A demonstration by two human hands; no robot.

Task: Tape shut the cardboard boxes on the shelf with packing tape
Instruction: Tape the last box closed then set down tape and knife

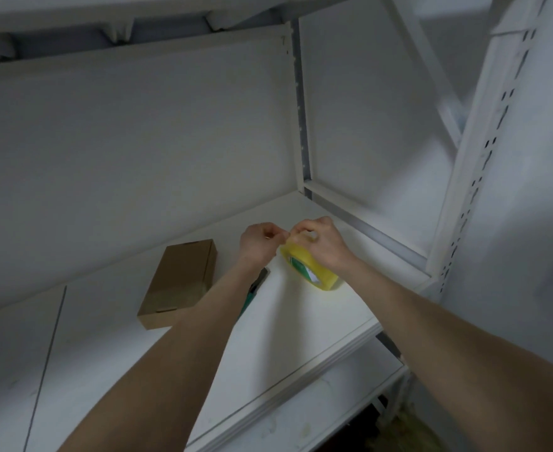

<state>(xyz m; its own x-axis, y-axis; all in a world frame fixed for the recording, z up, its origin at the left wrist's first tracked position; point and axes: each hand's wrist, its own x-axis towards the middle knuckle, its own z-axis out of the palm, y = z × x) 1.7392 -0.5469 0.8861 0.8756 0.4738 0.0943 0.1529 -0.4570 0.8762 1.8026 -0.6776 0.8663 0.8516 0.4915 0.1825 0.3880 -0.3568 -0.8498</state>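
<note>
A flat brown cardboard box (179, 283) lies closed on the white shelf board (301, 321), left of my arms. A yellow roll of packing tape (314, 272) stands on edge on the shelf, right of the box. My right hand (320, 243) grips the top of the roll with curled fingers. My left hand (258, 244) is just left of it, thumb and finger pinched at the roll's upper edge where the tape end would be; the tape end itself is too small to make out.
A dark green-handled tool (255, 288) lies on the shelf, mostly hidden under my left forearm. White slotted uprights (473, 177) frame the right side, with a lower shelf (333, 406) below. An upper shelf (138, 14) hangs overhead.
</note>
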